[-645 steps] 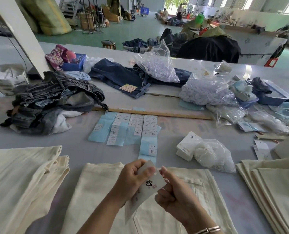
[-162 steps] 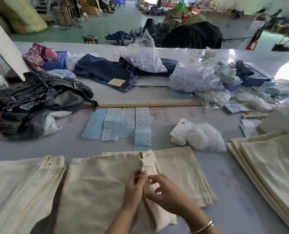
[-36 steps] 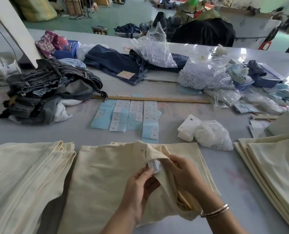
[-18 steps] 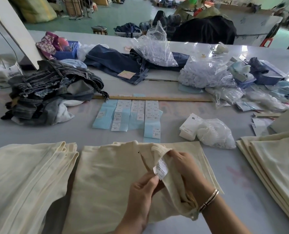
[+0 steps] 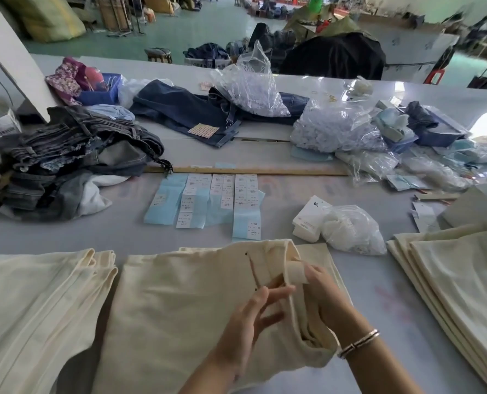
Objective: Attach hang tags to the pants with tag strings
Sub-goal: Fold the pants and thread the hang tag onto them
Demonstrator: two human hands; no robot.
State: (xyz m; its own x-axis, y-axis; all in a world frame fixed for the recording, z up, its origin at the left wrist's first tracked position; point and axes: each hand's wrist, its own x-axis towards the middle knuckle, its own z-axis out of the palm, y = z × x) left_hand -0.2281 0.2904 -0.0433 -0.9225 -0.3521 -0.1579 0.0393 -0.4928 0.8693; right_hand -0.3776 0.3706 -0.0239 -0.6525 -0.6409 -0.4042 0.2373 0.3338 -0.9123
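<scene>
- R hand (image 5: 326,297): fingers curled into the waistband of the cream pants (image 5: 185,302), gripping a fold of it; a belt loop or band end (image 5: 295,273) wraps over the fingertips.
- L hand (image 5: 253,314): fingers spread & straight, tips just beside the waistband edge, holding nothing I can see.
- Pants lie flat on the grey surface (image 5: 393,302) right in front, waist end lifted by the R hand; small dark mark near the fly, can't tell what it is.
- More cream pants in a stack to the L (image 5: 37,302) & another stack to the R (image 5: 458,280).
- Hang tags (image 5: 307,216), white pile, beside a clear bag (image 5: 350,230) prob. of tag strings, just beyond the pants on the R side.
- Sticker strips (image 5: 208,199) on blue backing further out, then a wooden ruler (image 5: 251,170), jeans pile (image 5: 71,157) far L.
- Step, my read: checking/opening the waistband to find the spot for the string; no hang tag or string on these pants yet that I can see.
- Next prob. needs a tag + string from the R pile, then threading through the loop while the R hand keeps the waist lifted.
- Vs. half a sec ago: the white sewn-in label the L fingers pinched is no longer in view; L hand has let go & opened; R hand is still inside the waistband.
</scene>
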